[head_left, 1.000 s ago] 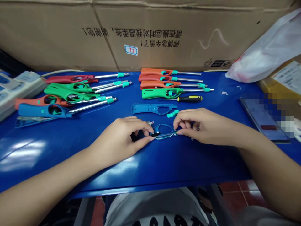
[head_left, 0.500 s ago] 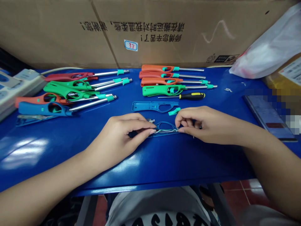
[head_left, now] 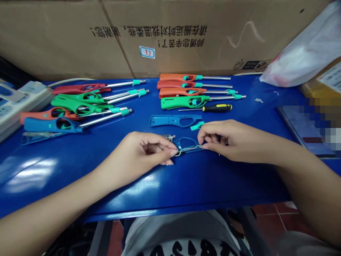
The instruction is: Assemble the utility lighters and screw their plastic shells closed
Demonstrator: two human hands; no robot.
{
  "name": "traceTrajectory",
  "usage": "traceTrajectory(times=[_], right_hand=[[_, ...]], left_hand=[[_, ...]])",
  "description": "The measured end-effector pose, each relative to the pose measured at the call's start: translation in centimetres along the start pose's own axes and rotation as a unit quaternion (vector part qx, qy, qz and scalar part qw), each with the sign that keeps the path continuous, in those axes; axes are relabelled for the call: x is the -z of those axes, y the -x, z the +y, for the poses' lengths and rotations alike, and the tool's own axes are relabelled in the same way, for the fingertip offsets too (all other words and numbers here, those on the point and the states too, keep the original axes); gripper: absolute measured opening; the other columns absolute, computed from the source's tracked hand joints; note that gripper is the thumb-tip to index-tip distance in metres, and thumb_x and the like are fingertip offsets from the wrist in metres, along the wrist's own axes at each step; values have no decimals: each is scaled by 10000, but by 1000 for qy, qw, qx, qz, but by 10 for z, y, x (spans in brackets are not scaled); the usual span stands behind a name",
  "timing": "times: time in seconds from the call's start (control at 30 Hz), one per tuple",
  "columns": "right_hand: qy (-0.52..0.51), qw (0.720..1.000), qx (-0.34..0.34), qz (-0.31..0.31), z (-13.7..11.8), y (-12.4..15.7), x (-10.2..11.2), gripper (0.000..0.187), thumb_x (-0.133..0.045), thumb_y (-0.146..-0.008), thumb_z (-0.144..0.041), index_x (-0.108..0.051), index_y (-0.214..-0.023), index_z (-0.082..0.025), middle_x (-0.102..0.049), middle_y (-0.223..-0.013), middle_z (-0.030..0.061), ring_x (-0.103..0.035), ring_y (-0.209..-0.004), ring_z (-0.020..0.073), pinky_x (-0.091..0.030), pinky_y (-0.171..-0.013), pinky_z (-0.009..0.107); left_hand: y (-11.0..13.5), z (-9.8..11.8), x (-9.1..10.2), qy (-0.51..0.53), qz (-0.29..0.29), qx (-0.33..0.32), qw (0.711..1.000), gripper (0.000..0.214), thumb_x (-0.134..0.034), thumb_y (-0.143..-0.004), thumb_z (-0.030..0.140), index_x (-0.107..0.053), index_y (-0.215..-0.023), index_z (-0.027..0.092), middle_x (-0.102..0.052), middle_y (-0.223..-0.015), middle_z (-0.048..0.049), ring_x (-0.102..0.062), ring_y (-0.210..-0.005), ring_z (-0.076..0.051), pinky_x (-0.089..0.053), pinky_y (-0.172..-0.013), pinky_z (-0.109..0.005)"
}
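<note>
My left hand is closed, thumb and fingers pinching a thin pale wire. The wire's other end sits in the pinched fingertips of my right hand. Under the wire lies one blue lighter shell half, with its oval opening showing; my left hand hides much of it. A small metal-tipped part pokes out behind my left fingers. Farther back lie a second blue shell half, hollow side up, and a teal trigger, close to my right knuckles.
Several assembled-looking lighters and a screwdriver lie behind. More lighters are at left, beside a power strip. A phone, small white bits and a plastic bag are at right. A cardboard box stands behind.
My left fingers have shifted slightly down and re-pinched, and the wire now curls beside the thumb tip. My right hand has stayed nearly in place.
</note>
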State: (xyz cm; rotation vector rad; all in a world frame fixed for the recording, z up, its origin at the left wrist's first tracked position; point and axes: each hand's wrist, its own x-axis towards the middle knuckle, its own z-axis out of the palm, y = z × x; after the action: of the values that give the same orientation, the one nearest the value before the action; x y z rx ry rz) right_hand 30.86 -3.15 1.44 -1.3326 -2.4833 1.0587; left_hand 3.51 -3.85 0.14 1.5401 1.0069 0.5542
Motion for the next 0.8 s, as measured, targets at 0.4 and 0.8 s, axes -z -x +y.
traceTrajectory(times=[0.4,0.8], right_hand=[[18,1000,15,4,0,0,0,88,-546,-928,-199,-623,-943,-239,-611,-787,-27,-498,-671,135,-347,-626,278],[25,1000,14,3,0,0,-1,96,-543,-934,-209,-626,-966,-245,-616,-795,-30,-495,-671,133,-338,-630,280]], left_hand=[[5,-5,-3,-204,2,-162,965,229,-709,-892,143,-801,-1092,209,-716,-953,-26,-695,-732,-84,-588,-670,-164],[8,-13,-5,-358,-11,-303,883,247,-630,-961,76,-708,-1185,143,-700,-1063,-66,-701,-955,-134,-563,-866,-217]])
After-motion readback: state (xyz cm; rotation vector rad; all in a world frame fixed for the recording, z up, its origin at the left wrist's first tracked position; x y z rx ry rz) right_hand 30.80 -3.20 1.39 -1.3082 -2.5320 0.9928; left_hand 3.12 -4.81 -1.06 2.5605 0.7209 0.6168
